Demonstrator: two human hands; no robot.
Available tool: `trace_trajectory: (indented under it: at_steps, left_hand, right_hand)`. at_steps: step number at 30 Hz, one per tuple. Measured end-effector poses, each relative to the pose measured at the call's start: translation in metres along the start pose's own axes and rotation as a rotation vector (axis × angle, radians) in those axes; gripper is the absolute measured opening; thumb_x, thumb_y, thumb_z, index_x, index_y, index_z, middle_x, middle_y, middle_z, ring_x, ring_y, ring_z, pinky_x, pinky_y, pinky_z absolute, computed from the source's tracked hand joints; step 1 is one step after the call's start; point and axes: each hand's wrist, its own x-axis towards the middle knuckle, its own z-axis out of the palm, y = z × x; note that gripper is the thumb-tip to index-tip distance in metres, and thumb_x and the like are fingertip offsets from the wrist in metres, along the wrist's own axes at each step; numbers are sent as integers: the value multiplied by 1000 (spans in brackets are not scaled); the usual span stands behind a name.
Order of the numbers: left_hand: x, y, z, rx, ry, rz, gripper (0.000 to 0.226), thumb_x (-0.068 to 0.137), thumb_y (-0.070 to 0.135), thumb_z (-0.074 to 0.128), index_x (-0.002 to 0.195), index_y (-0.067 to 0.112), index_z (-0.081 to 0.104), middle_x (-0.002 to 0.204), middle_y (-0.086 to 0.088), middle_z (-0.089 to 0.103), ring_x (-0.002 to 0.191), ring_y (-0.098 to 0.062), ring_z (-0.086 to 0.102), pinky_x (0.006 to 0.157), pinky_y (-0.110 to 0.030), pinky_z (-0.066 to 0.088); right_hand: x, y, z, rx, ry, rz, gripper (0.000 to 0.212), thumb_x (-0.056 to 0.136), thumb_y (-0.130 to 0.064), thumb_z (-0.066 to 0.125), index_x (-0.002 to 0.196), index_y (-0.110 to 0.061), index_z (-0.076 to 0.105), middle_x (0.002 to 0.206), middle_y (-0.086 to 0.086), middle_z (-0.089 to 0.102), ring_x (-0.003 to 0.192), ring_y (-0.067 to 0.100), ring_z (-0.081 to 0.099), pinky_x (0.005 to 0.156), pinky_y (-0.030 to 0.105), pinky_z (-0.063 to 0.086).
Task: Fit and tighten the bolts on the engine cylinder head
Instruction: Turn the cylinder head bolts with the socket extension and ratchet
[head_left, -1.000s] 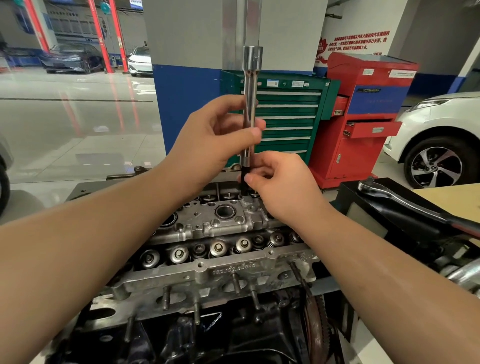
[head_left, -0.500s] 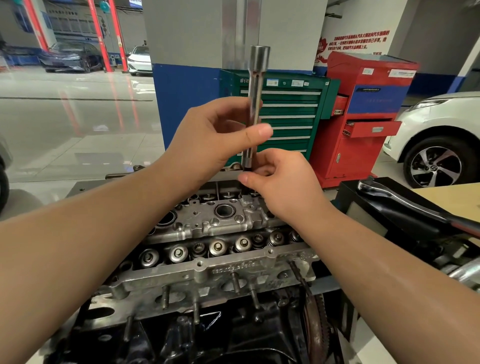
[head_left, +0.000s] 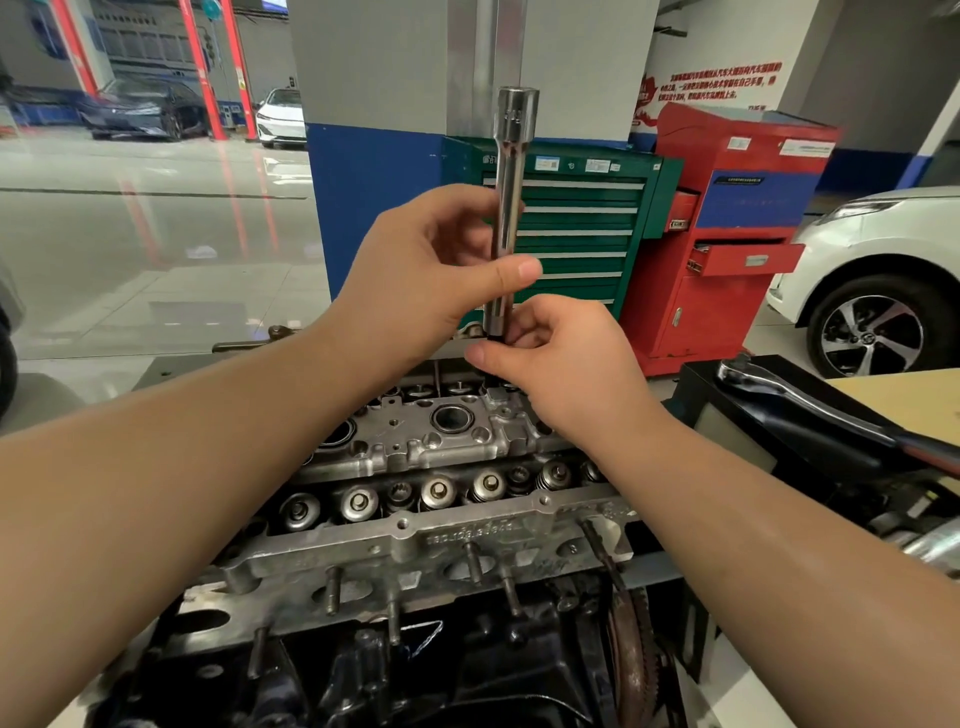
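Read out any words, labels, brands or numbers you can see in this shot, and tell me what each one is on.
No text here can be read with certainty.
Wall sign: red Chinese characters, too blurred to read.
Cylinder head: raised cast lettering, upside down, not legible.
Green tool cabinet: stickers along the top edge, too small.
Red tool cabinet: white labels and a dark plate, too small.
Extension bar: marking near its top, blurred.

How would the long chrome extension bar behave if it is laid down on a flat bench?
The extension bar looks like solid polished steel, so probably stiff and heavy for its size. Its round shaft would likely roll. The glossy finish may be slippery.
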Motion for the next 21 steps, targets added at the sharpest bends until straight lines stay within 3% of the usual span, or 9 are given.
trace_trajectory:
  at_steps: [4,8,10,13,16,18,21]
  left_hand:
    - [0,-3,-2,-99,-46,-47,37,93,7,76,123,25,64,103,4,81,98,-16,78,85,-30,62]
    - [-1,-1,0,-90,-108,-41,38,96,13,73,132,21,65,121,3,76,112,-14,73,94,-32,60]
    - [0,-2,2,38,-86,-35,38,89,25,82,125,24,70,109,4,75,102,-15,73,94,-36,60]
    - [2,-4,2,66,-30,-61,25,84,24,87,107,26,79,96,-15,69,96,-35,69,91,-47,60]
    - [3,-5,-3,47,-41,-66,26,86,20,85,109,31,79,93,-2,78,92,-23,75,88,-34,63]
    - [2,-4,-6,-7,-80,-62,37,90,14,80,123,28,73,97,8,81,95,-12,77,89,-25,60]
    - [0,-1,-3,-73,-100,-25,44,92,9,76,128,30,63,106,6,80,103,-13,76,90,-22,58]
  right_hand:
    - [-2,-1,0,60,-55,-26,2,88,-26,78,89,-25,77,81,-9,76,78,8,71,80,38,59]
    - [1,0,-1,18,-19,-8,15,84,-30,82,80,-26,69,71,-5,72,66,8,65,66,29,49]
    - [1,0,0,-50,16,-12,24,79,-38,84,78,-29,62,70,-9,66,65,5,61,61,25,42]
    - [1,-2,2,-29,2,-37,20,81,-41,82,82,-30,65,75,-11,68,72,4,64,65,27,48]
    - [0,-2,2,5,-39,-72,5,90,-28,75,87,-28,71,77,-12,71,74,2,66,70,27,51]
    - [0,0,2,-7,-40,-58,14,89,-25,77,79,-27,68,67,-8,69,61,0,60,63,26,47]
    - [2,1,1,-21,-9,-13,22,83,-33,84,76,-27,64,64,-4,64,54,1,54,58,24,40]
